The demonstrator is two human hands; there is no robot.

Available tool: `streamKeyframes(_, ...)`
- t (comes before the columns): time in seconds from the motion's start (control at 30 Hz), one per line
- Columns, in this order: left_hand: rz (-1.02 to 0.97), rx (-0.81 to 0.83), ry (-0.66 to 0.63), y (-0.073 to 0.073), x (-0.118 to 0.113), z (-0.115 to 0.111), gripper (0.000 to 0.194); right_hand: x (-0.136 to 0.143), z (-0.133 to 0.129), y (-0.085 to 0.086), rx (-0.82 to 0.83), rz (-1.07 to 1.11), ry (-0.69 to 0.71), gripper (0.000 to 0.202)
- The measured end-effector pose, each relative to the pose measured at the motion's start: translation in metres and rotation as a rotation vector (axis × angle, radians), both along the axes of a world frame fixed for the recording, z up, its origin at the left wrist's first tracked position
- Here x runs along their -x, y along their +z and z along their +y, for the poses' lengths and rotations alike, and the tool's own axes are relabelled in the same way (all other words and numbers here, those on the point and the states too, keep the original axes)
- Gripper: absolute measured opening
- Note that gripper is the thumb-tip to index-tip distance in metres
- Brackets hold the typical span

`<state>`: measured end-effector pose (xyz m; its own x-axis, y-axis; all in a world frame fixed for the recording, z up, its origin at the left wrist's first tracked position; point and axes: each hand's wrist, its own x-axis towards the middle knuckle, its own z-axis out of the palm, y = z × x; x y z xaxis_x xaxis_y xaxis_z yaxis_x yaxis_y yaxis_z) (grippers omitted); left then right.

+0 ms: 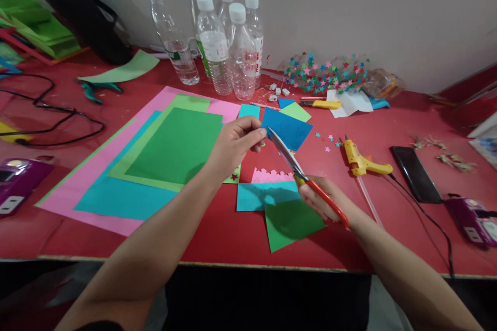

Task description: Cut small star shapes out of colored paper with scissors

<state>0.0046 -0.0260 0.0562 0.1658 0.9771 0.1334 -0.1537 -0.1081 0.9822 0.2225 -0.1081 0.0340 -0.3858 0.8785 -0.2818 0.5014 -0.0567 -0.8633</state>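
Observation:
Above the middle of the red table, my left hand [241,138] pinches the left corner of a blue paper piece [293,132] with faint marks on it. My right hand [320,197] is closed on the red-handled scissors [328,202], whose blades point up and left, with the tips at the blue paper beside my left fingertips. Below lie a turquoise strip [252,197], a green piece [291,225] and a pink piece with a jagged edge [266,176]. Larger green [178,139], turquoise [116,201] and pink [62,201] sheets are stacked to the left.
Plastic bottles [244,62] stand along the wall, beside a pile of small coloured stars [326,72]. A yellow glue gun [361,159], a black phone [416,173] and a cable lie on the right. Green-handled pliers [93,92] and another cable are at the left.

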Motion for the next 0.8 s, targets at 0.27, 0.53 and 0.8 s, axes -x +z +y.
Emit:
streamKeyframes(0.27,-0.004,0.010,0.003,-0.0006,0.0000,0.0004,0.010,0.0016,0.0000,0.0005,0.004,-0.002,-0.021,0.036)
streamKeyframes(0.53,-0.004,0.000,0.002,0.0002,-0.0005,0.0003,0.011,0.0010,-0.0005,-0.0010,0.005,0.014,-0.028,0.039)
streamKeyframes(0.8,0.022,-0.080,0.047,-0.0032,0.0031,0.0024,0.011,-0.0002,0.0009,0.0010,0.050,0.072,-0.006,0.044)
